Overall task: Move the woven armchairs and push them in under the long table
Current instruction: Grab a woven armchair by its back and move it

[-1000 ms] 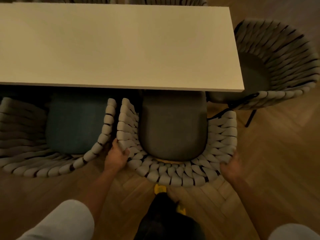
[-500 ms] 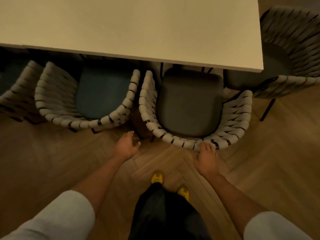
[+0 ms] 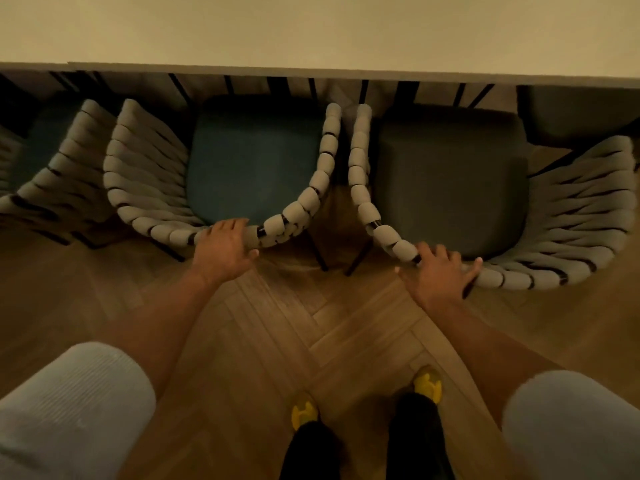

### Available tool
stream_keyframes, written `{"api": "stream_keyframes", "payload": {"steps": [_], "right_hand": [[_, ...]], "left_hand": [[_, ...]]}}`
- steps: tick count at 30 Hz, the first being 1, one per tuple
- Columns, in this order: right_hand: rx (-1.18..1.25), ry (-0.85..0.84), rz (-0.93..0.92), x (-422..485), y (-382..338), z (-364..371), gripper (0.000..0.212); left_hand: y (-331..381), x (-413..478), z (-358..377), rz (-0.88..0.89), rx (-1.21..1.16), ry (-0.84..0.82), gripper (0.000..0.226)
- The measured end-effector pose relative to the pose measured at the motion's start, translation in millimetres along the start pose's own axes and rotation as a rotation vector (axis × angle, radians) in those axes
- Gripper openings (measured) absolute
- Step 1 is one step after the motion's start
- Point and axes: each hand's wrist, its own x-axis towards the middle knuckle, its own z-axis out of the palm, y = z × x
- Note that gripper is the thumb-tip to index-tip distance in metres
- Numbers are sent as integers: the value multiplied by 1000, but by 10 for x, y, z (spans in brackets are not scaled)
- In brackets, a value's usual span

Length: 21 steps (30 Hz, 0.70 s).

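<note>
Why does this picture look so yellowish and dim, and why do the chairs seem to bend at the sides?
Head view: warm, low light tints the table and floor; deep shadow hides the space under the tabletop; the wide-angle lens curves the outer chairs; the left hand and right hand look slightly soft.

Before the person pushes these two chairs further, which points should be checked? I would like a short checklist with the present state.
1. Left hand on back rim of the blue-cushion armchair: ok.
2. Right hand on back rim of the grey-cushion armchair: ok.
3. Gap between the two armrests: narrow, apart: ok.
4. Seat fronts under the long table: ok.
5. Chair legs free under the table: cannot tell.
</note>
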Motion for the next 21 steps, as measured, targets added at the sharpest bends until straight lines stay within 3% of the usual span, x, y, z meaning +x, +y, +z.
{"api": "stream_keyframes", "payload": {"steps": [5, 8, 21], "right_hand": [[-66, 23, 114, 201, -82, 44, 30], [-64, -21, 204, 288, -154, -34, 8], [-183, -261, 278, 426, -282, -257, 14]], "left_hand": [[-315, 347, 226, 54, 0, -57, 32], [-293, 504, 250, 7, 40, -137, 31], [-279, 676, 240, -28, 87, -192, 28]]}}
